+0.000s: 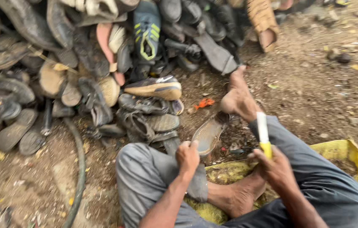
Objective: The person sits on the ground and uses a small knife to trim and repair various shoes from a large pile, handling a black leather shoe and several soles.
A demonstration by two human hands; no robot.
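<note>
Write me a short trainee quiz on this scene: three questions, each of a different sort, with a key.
1. True or false: the right hand holds a knife with a yellow handle, blade pointing up.
2. Multiple choice: what does the left hand grip?
A. a black hose
B. a worn shoe sole
C. a sneaker with a tan sole
3. Fill in: the pile of old shoes lies on bare ____.

Key
1. True.
2. B. The sole's far end lies by the outstretched foot; the hose lies untouched on the ground to the left, and the sneaker sits in the pile.
3. Ground (dirt).
</note>
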